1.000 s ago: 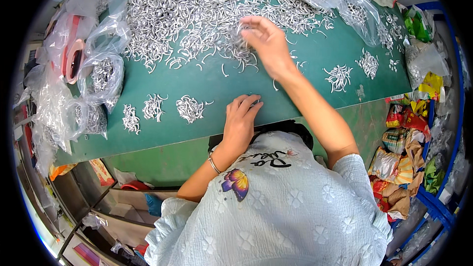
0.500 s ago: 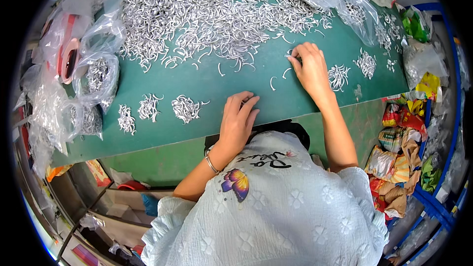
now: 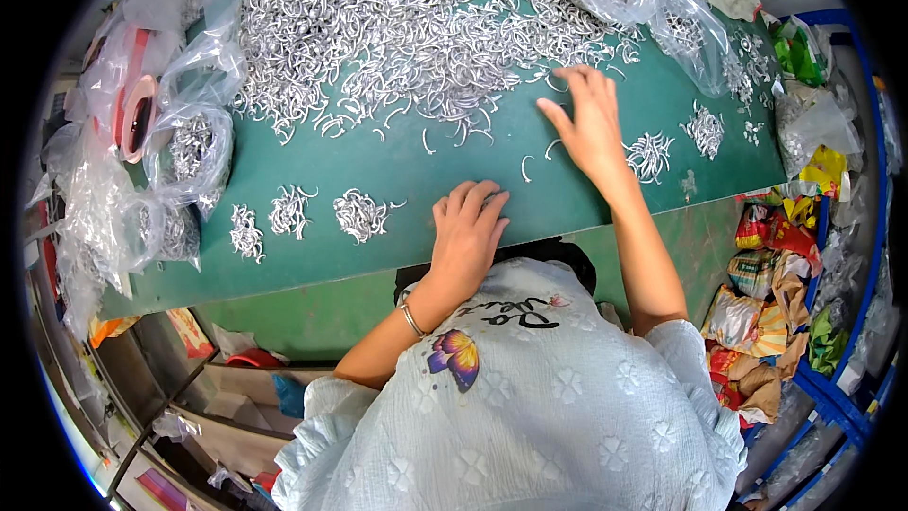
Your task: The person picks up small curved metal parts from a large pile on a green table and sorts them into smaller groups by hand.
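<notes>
Across a green worktop (image 3: 378, 166), small curved silvery pieces (image 3: 435, 57) lie in a broad heap (image 3: 322, 28), with 3 small clusters (image 3: 359, 216) to the left and others (image 3: 649, 157) to the right. Slim and bowed like tiny crescents, they shine pale along their backs. Each looks light and stiff, probably metal; smooth surfaces could slip and neighbours may snag, though breakage seems unlikely. Pinching at mid-curve should suit best, easiest on a loose piece (image 3: 524, 169) lying alone. From where I stand, the right hand (image 3: 594, 128) hovers by the heap's front fringe, thumb and fingers parted, nothing visibly pinched; the left hand (image 3: 463, 235) rests near the front edge, fingers bent, and whether it holds anything I cannot tell.
</notes>
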`<action>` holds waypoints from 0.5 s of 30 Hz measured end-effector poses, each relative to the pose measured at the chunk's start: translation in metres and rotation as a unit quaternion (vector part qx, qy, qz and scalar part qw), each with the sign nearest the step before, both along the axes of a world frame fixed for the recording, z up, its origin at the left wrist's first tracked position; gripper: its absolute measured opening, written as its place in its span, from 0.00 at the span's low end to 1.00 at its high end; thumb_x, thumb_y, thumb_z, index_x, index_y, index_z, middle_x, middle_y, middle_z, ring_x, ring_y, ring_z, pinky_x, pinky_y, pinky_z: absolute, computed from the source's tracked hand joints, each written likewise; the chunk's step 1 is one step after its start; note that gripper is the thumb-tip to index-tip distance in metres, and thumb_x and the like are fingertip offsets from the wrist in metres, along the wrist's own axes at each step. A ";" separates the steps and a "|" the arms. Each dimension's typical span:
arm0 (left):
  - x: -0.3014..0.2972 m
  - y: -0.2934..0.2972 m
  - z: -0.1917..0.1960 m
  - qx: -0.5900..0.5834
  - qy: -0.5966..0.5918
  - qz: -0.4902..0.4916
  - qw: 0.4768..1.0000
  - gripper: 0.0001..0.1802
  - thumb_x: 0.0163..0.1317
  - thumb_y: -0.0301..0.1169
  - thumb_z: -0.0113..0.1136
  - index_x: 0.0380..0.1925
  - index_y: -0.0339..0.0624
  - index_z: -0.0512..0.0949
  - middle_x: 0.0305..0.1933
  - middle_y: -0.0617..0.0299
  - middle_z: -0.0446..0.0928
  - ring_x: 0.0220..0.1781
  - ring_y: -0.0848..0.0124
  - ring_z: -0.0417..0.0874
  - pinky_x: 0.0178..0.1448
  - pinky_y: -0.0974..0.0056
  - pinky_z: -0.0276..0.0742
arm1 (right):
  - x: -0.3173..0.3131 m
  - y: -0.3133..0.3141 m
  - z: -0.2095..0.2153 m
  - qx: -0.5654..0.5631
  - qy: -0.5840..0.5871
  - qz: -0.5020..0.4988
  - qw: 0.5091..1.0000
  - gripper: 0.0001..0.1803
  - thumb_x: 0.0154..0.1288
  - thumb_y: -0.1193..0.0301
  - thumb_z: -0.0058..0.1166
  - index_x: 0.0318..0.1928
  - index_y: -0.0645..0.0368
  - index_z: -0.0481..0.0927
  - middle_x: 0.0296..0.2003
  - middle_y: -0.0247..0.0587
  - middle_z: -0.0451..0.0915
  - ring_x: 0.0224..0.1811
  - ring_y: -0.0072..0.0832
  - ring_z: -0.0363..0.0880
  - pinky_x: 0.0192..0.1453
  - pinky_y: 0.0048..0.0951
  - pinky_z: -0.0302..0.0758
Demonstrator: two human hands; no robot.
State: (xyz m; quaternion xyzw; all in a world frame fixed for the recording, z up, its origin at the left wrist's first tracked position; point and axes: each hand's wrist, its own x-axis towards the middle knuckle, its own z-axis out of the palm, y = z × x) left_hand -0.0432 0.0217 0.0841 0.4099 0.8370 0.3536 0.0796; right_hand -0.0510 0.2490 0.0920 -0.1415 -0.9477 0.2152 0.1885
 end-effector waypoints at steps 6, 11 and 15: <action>0.000 -0.005 -0.003 0.030 -0.024 0.012 0.999 0.17 0.54 0.21 0.63 0.46 0.39 0.78 0.50 0.59 0.74 0.54 0.58 0.73 0.55 0.57 0.66 | 0.021 -0.023 -0.001 0.012 -0.041 0.099 0.994 0.16 0.53 0.74 0.64 0.44 0.61 0.78 0.47 0.45 0.74 0.51 0.44 0.71 0.54 0.41 0.69; 0.000 -0.006 -0.003 0.044 -0.034 0.015 0.998 0.16 0.53 0.20 0.63 0.45 0.38 0.79 0.49 0.58 0.74 0.52 0.58 0.73 0.53 0.57 0.68 | -0.005 -0.006 0.009 -0.026 0.027 0.025 0.999 0.09 0.55 0.76 0.62 0.37 0.61 0.78 0.38 0.44 0.77 0.42 0.44 0.74 0.48 0.40 0.70; -0.001 -0.007 0.001 0.050 -0.036 0.020 0.998 0.16 0.53 0.19 0.63 0.44 0.38 0.79 0.48 0.58 0.74 0.51 0.58 0.73 0.53 0.56 0.69 | -0.016 -0.002 -0.011 -0.023 -0.024 0.027 0.999 0.08 0.55 0.76 0.62 0.35 0.61 0.77 0.36 0.44 0.76 0.42 0.44 0.74 0.48 0.40 0.69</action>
